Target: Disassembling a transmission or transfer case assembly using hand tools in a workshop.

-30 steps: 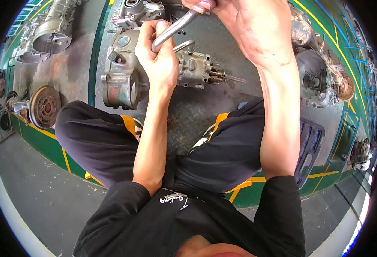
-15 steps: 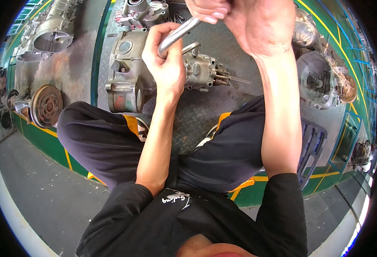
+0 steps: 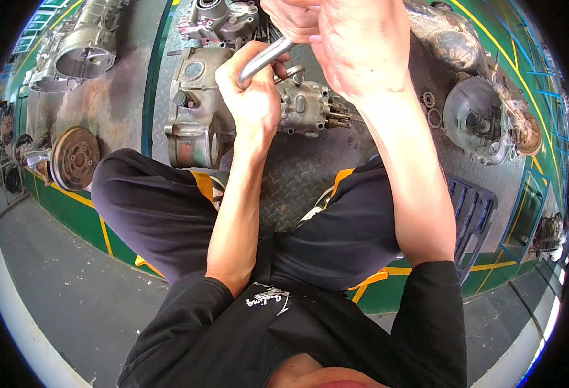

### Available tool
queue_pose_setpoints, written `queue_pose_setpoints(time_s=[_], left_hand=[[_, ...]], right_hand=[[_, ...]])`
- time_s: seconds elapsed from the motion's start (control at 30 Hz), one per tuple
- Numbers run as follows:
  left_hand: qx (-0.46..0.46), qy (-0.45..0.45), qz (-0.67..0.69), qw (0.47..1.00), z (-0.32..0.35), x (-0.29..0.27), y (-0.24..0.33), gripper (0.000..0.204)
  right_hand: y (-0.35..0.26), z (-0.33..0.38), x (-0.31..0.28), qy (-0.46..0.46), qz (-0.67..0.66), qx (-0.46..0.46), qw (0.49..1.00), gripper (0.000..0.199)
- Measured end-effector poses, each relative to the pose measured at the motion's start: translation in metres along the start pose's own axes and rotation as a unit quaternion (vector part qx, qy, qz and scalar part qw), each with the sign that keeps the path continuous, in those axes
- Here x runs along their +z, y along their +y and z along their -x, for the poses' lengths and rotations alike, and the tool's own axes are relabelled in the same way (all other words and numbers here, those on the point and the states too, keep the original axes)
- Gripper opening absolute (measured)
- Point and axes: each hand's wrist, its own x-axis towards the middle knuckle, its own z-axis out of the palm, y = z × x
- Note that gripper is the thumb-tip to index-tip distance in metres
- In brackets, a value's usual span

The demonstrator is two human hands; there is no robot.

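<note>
A shiny bent metal bar (image 3: 265, 60), like an L-shaped wrench, slants up between my hands. My left hand (image 3: 253, 90) is closed round its bent lower end. My right hand (image 3: 359, 48) is closed higher up, at the top edge of the picture, and covers the bar's upper part. Beneath both hands lies a grey metal gearbox (image 3: 200, 94) on its side, its narrower end (image 3: 304, 107) pointing right with thin rods sticking out. A curved metal rod (image 3: 291, 72) shows just beside my left hand; what it joins is hidden.
My knees (image 3: 142, 187) straddle the near side of the checkered metal plate (image 3: 291, 181). To the left are a rusty brake disc (image 3: 76, 158) and an open housing (image 3: 87, 61). At right sit a dark bell-shaped housing (image 3: 475, 113), small rings (image 3: 434, 118) and a black plastic tray (image 3: 472, 210).
My right hand and forearm have swung left, closer to my left hand, so less of the bar shows. The small rings at right have come into view. My left hand stays nearly in place.
</note>
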Motion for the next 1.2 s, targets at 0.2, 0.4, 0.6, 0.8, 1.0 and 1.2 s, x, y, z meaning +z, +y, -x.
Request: queue_pose_setpoints(time_s=[0.2,0.4,0.6,0.8,1.0,1.2], left_hand=[[0.044,0.057,-0.047,0.996,-0.003,0.000,0.002,0.022],[0.080,0.033,-0.072,0.994,-0.009,-0.004,-0.001,0.025],[0.100,0.043,-0.078,0.991,-0.012,-0.003,0.003,0.026],[0.051,0.015,-0.128,0.990,-0.020,-0.012,0.001,0.026],[0.103,-0.013,-0.166,0.981,-0.019,-0.008,0.006,0.027],[-0.028,-0.160,-0.002,0.987,-0.015,-0.003,0.029,0.029]], right_hand=[[-0.009,0.012,0.007,-0.003,-0.028,0.033,0.999,0.054],[-0.017,0.019,0.029,0.081,-0.045,0.075,0.993,0.049],[0.001,0.028,0.021,0.054,-0.053,0.032,0.997,0.046],[-0.003,0.035,0.031,0.050,-0.104,0.045,0.992,0.048],[-0.008,0.036,0.028,0.100,-0.010,0.022,0.995,0.050],[-0.031,0.007,0.009,0.148,0.123,-0.064,0.979,0.060]])
